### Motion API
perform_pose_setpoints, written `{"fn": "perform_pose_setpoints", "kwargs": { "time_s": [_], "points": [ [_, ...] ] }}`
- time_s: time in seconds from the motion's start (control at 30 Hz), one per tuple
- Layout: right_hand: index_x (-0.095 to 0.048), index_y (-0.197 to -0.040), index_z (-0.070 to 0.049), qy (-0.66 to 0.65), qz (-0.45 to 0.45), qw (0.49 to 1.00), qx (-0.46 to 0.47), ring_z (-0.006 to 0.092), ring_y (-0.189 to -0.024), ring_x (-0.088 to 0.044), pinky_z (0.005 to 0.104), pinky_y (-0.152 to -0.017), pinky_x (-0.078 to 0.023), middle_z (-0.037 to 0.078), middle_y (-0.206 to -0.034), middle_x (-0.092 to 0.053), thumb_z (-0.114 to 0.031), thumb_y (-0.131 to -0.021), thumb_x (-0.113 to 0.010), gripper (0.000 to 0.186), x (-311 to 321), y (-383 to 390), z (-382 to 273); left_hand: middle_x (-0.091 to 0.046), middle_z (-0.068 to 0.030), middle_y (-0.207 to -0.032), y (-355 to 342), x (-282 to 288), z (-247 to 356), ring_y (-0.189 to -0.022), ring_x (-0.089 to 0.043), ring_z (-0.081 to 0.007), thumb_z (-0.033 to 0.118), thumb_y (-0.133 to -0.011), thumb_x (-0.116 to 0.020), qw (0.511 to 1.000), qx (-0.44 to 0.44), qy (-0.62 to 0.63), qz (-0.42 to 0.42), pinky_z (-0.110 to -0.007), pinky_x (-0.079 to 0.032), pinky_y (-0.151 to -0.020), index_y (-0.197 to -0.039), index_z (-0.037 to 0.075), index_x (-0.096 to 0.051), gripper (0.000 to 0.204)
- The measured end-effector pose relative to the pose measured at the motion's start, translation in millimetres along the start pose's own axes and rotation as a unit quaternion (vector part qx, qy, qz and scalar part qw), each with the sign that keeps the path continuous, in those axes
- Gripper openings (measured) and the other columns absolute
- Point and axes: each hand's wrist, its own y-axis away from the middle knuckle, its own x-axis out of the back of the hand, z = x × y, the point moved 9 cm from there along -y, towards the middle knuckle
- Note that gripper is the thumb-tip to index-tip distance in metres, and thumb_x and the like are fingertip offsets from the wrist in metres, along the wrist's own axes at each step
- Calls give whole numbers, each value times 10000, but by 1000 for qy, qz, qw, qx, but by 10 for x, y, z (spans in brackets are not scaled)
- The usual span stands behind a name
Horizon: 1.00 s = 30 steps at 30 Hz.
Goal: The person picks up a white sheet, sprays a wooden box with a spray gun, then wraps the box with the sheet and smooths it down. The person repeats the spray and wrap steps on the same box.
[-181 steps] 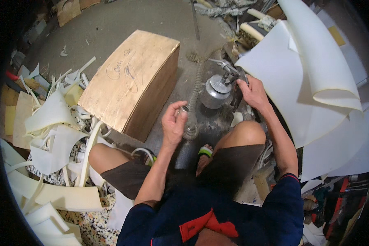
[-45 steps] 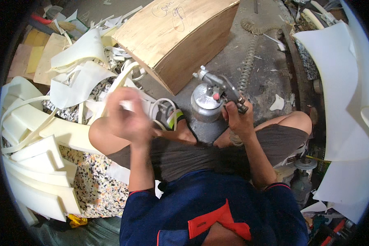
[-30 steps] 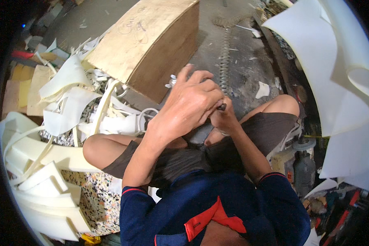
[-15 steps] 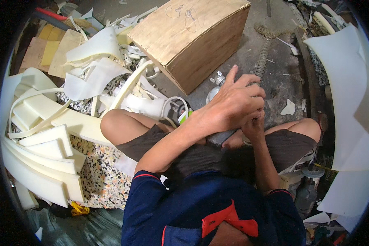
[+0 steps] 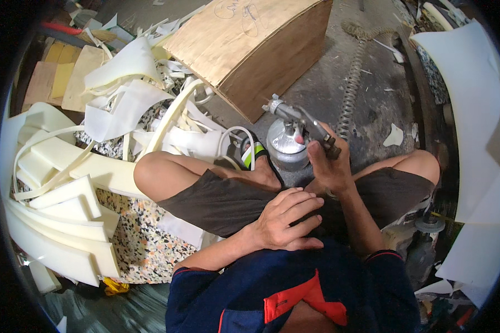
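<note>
My right hand [image 5: 332, 166] is wrapped around the handle of a metal spray gun [image 5: 312, 126]. The gun's nozzle points away toward a wooden box [image 5: 278, 69], a short gap apart from it. Below the gun hangs its round silver cup [image 5: 288, 145], close over the floor between my crossed legs. A coiled air hose [image 5: 349, 97] runs back over the floor from near my right hand; where it joins the gun is hidden. My left hand [image 5: 290, 219] rests palm down near my lap, holding nothing, its fingers loosely spread.
Cream foam sheets [image 5: 66, 244] and a speckled foam block [image 5: 141, 238] lie at my left, with a heap of white offcuts [image 5: 125, 108] beyond. Large white foam sheets [image 5: 472, 127] stand at the right. A grey bottle-shaped object [image 5: 422, 252] is beside my right knee.
My left hand has come down from beside my right hand to my lap. The spray gun, mostly covered before, now shows in my right hand. The view has shifted slightly.
</note>
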Motion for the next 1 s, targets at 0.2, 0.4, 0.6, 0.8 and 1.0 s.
{"fn": "perform_pose_setpoints", "kwargs": {
  "time_s": [0.2,0.4,0.6,0.8,1.0],
  "points": [
    [-567,-1230,51,53,80,995,10,120,-797,-595,279,-703,-488,86,-883,-654,-418,-970,-595,537,248,22,-3,-608,-189,-1177,138,-31,-112,-1036,-606,-344,367,-640,-851,999,42,4,-4,-441,-515,-859,-953,21,-642,512],
    [-578,-1222,50,42,32,999,7,103,-778,-571,256,-700,-473,63,-860,-644,-360,-965,-619,485,348,-21,-72,-609,-195,-1165,197,-49,-198,-997,-616,-345,344,-638,-856,998,70,3,-8,-426,-523,-822,-943,12,-642,499],
    [-604,-1171,39,24,-5,1000,-19,84,-717,-521,239,-646,-444,13,-795,-600,-285,-960,-633,388,289,-136,-33,-612,-207,-1158,242,-103,-224,-963,-631,-350,335,-641,-863,996,83,10,-26,-425,-528,-794,-948,12,-649,494],
    [-620,-1033,11,32,56,998,-12,87,-707,-541,253,-646,-453,12,-745,-603,-331,-965,-610,348,429,-291,-6,-623,-220,-1137,322,-99,-294,-941,-646,-375,339,-655,-865,995,95,-1,-23,-426,-531,-791,-931,2,-661,481],
    [-620,-958,-3,27,138,989,-54,102,-711,-587,276,-663,-478,42,-728,-638,-344,-964,-610,342,788,-467,72,-638,-192,-1116,324,63,-447,-949,-641,-343,320,-661,-859,992,125,-21,9,-411,-524,-810,-909,1,-666,447]
  ]
}}
